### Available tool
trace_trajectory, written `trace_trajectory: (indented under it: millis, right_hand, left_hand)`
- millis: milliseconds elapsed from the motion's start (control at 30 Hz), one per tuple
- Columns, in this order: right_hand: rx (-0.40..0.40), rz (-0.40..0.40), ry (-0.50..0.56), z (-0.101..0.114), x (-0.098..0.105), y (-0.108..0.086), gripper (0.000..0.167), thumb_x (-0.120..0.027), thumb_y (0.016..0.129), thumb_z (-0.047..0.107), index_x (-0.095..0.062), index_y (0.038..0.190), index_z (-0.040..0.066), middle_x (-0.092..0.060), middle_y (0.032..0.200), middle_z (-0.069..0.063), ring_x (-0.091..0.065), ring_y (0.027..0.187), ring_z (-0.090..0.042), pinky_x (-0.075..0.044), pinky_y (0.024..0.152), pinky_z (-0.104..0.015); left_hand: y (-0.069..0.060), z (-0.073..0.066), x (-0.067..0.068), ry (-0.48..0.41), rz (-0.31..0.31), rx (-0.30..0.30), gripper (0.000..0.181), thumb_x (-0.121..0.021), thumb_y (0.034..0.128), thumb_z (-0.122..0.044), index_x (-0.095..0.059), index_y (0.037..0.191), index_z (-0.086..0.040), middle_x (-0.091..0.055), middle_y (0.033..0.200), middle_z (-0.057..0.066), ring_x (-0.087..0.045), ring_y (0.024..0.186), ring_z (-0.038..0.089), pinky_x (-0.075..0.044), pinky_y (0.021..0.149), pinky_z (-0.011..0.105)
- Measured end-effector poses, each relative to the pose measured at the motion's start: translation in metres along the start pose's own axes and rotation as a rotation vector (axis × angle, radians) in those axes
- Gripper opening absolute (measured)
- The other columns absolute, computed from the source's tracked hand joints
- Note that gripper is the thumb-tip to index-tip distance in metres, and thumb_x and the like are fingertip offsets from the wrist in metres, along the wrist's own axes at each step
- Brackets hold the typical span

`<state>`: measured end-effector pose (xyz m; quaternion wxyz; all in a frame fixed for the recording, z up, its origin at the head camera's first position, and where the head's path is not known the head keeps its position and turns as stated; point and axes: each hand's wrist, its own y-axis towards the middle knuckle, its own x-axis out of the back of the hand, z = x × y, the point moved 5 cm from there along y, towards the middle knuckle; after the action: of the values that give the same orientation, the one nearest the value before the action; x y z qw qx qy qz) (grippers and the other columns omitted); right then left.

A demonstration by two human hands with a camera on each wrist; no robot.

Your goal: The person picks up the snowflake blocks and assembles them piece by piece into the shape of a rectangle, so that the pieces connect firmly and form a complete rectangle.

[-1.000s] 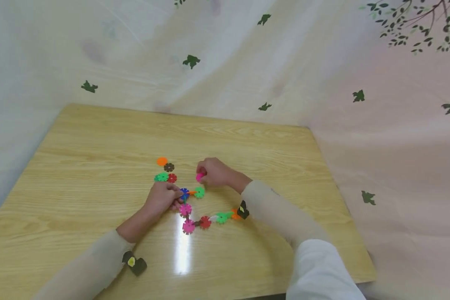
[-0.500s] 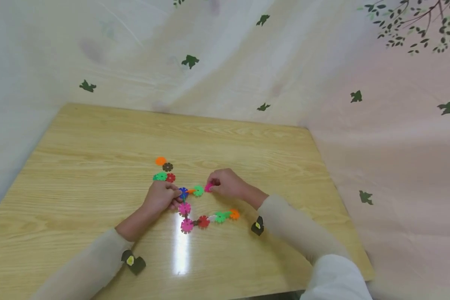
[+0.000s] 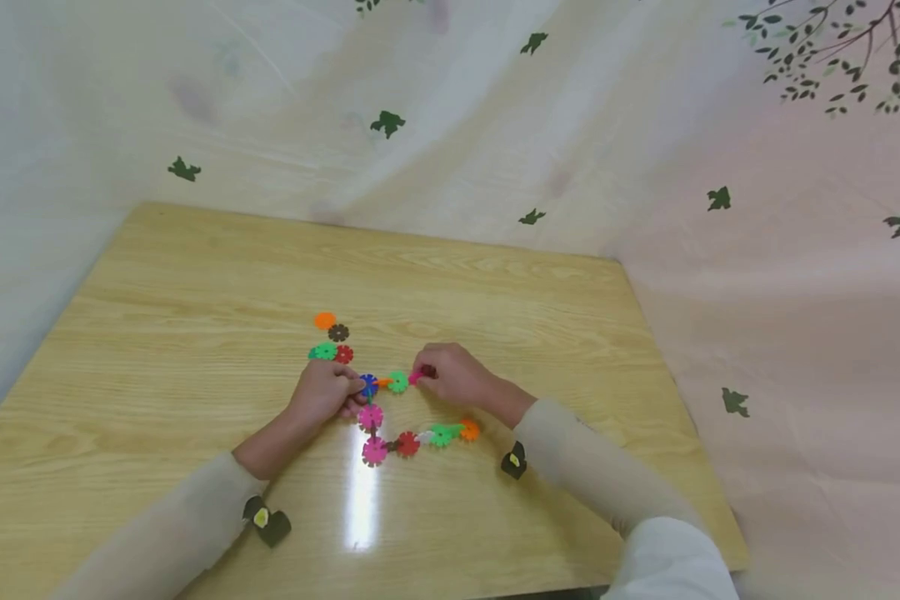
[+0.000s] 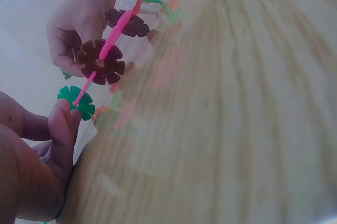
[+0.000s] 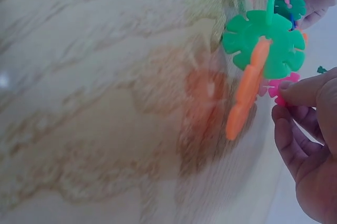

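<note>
Notched plastic snowflake discs are linked into a bent chain on the table. My left hand (image 3: pixel 321 392) pinches the blue disc (image 3: pixel 368 384) at the chain's upper corner. Between thumb and fingers, my right hand (image 3: pixel 456 373) holds a pink disc (image 5: pixel 284 88). In the head view that disc looks tilted, with its edge at or touching the green disc (image 3: pixel 398 382) that ends the upper branch; whether they interlock I cannot tell. Below the blue disc, the chain runs through two pink discs (image 3: pixel 375 452), then right past a red disc (image 3: pixel 408 443) to an orange disc (image 3: pixel 470 429).
Beyond my left hand lie separate discs: orange (image 3: pixel 325 321), brown (image 3: pixel 338 332), green (image 3: pixel 325 352) and red (image 3: pixel 343 354). The wooden table (image 3: pixel 195 275) meets a hanging patterned cloth (image 3: pixel 450 125) at its far edge.
My right hand has moved right and slightly nearer, bringing the pink disc to the green disc's outer side and turning it more edge-on. My left hand stays on the blue disc.
</note>
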<state>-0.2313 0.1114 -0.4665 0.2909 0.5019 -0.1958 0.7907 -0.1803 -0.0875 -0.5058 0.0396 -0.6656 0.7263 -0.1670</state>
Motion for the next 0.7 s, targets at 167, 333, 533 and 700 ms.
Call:
trace_trajectory:
  millis: [167,333,533,700]
  right_hand:
    - [0.042,0.001,-0.056,0.0074,0.0030,-0.0012,0.004,-0.070,0.094,0.006,-0.073,0.096,0.008,-0.065,0.089,0.001,-0.055,0.077,-0.011,-0.051,0.071,-0.020]
    - [0.065,-0.001,-0.077,0.0097,0.0021,-0.0004,0.003,-0.071,0.094,0.006,-0.074,0.094,0.008,-0.067,0.090,0.000,-0.057,0.077,-0.011,-0.051,0.071,-0.019]
    - [0.125,-0.050,-0.039,0.0070,-0.0003,0.0025,0.005,-0.075,0.092,0.010,-0.077,0.091,0.006,-0.071,0.088,-0.002,-0.063,0.076,-0.010,-0.052,0.070,-0.016]
    - [0.132,-0.098,0.005,0.0054,-0.0011,0.0038,0.002,-0.078,0.089,0.007,-0.079,0.087,0.008,-0.073,0.085,0.001,-0.066,0.076,-0.008,-0.053,0.070,-0.015]
  left_hand:
    - [0.0006,-0.0006,-0.0004,-0.001,0.007,0.009,0.015,-0.062,0.0955,0.002,-0.067,0.100,0.015,-0.070,0.071,0.012,-0.063,0.051,0.014,-0.056,0.047,0.025]
    - [0.0013,0.0003,-0.0007,0.001,0.003,0.014,0.016,-0.062,0.0953,0.001,-0.067,0.101,0.015,-0.070,0.071,0.013,-0.062,0.050,0.014,-0.056,0.047,0.025]
    - [-0.0001,0.0006,-0.0005,0.006,-0.029,0.031,0.015,-0.064,0.0934,0.003,-0.067,0.101,0.016,-0.069,0.069,0.013,-0.062,0.049,0.013,-0.056,0.047,0.025]
    - [-0.0004,0.0003,-0.0012,-0.012,-0.055,0.041,0.016,-0.064,0.0927,0.004,-0.067,0.101,0.017,-0.069,0.068,0.014,-0.062,0.048,0.013,-0.057,0.047,0.025]
